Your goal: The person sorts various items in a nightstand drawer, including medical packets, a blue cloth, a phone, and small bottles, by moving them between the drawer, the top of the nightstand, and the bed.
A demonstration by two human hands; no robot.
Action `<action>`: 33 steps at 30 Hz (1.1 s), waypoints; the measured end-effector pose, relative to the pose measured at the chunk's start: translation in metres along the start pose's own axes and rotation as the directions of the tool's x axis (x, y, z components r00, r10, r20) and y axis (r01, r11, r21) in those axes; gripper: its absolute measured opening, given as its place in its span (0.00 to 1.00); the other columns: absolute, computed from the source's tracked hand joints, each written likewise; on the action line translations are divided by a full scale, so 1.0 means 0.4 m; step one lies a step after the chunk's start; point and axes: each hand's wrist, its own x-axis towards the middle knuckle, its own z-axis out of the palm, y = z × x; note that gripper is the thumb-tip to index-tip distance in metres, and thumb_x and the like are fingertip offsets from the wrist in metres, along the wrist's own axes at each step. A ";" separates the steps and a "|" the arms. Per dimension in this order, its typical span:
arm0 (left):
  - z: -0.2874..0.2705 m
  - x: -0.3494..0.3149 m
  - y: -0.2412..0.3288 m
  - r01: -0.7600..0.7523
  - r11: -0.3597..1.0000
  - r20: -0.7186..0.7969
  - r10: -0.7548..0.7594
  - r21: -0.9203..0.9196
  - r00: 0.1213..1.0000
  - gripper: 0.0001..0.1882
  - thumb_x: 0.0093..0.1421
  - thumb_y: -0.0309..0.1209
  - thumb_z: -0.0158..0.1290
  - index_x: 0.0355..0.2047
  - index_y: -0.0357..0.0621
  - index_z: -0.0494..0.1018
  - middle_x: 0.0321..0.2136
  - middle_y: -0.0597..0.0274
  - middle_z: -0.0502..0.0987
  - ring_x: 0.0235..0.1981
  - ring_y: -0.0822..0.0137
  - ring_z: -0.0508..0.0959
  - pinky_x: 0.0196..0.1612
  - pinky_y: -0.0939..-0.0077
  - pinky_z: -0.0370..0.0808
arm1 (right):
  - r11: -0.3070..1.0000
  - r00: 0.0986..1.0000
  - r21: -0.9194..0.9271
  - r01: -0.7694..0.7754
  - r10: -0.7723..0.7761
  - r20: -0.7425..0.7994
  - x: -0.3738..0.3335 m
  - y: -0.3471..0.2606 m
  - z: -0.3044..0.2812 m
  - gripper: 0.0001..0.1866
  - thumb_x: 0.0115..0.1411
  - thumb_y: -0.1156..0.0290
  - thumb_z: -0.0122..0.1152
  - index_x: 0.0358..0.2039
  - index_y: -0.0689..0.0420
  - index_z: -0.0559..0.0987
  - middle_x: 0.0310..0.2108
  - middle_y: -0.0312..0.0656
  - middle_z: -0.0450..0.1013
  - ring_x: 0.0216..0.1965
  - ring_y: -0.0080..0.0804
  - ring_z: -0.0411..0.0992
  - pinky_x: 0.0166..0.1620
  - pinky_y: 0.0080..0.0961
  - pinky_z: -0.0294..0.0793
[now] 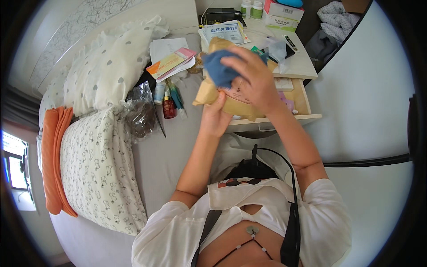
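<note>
Your left hand [216, 116] pinches crinkled tan paper [206, 92]; right hand [257, 80] spreads over bunched blue cloth [218, 67], grip unclear: likely soft, light; grasp folds.

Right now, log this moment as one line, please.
Left hand: holding brown paper | right hand: over blue cloth, grip unclear | drawer: open

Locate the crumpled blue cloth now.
In the head view's upper centre, the crumpled blue cloth is in the right hand, overlapping the crinkled tan paper packet that the left hand holds.
</note>
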 end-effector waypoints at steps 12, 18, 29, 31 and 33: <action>0.025 -0.002 0.056 -0.280 0.913 0.004 0.293 0.297 0.956 0.25 0.59 0.30 0.44 0.56 0.42 0.53 0.54 0.59 0.59 0.55 0.60 0.61 0.56 0.62 0.58 | 0.690 0.775 0.440 -0.575 0.632 0.022 -0.192 0.052 -0.067 0.16 0.55 0.72 0.51 0.45 0.57 0.70 0.46 0.40 0.67 0.45 0.33 0.66 0.49 0.26 0.64; 0.075 -0.005 0.011 -0.565 -0.458 0.692 0.172 0.686 0.701 0.26 0.44 0.29 0.56 0.47 0.51 0.69 0.52 0.60 0.64 0.56 0.54 0.60 0.57 0.52 0.49 | -0.264 0.468 0.877 -0.402 0.764 0.444 -0.171 0.013 -0.105 0.33 0.59 0.46 0.41 0.57 0.56 0.56 0.54 0.39 0.60 0.53 0.29 0.61 0.54 0.29 0.61; 0.097 -0.010 -0.030 -0.548 -0.646 0.646 -0.110 0.532 0.756 0.29 0.43 0.30 0.58 0.49 0.48 0.67 0.52 0.61 0.65 0.56 0.55 0.60 0.58 0.56 0.49 | -0.224 0.259 0.861 -0.456 0.893 0.369 -0.201 0.036 -0.090 0.23 0.54 0.59 0.52 0.47 0.59 0.67 0.43 0.38 0.69 0.43 0.28 0.68 0.45 0.25 0.68; 0.115 -0.021 -0.024 -0.602 -0.403 0.607 -0.131 0.690 0.784 0.30 0.43 0.28 0.58 0.50 0.46 0.65 0.52 0.59 0.64 0.56 0.54 0.60 0.59 0.56 0.49 | -0.226 0.258 0.859 -0.458 0.892 0.372 -0.215 0.055 -0.093 0.21 0.54 0.60 0.51 0.46 0.58 0.68 0.41 0.39 0.70 0.42 0.28 0.69 0.45 0.24 0.68; 0.128 -0.027 -0.008 -0.598 -0.286 0.598 -0.098 0.749 0.796 0.31 0.44 0.27 0.57 0.51 0.44 0.63 0.52 0.57 0.64 0.55 0.54 0.60 0.58 0.57 0.50 | -0.236 0.254 0.854 -0.464 0.888 0.383 -0.232 0.072 -0.101 0.20 0.54 0.60 0.50 0.45 0.59 0.69 0.39 0.40 0.71 0.40 0.28 0.70 0.43 0.24 0.69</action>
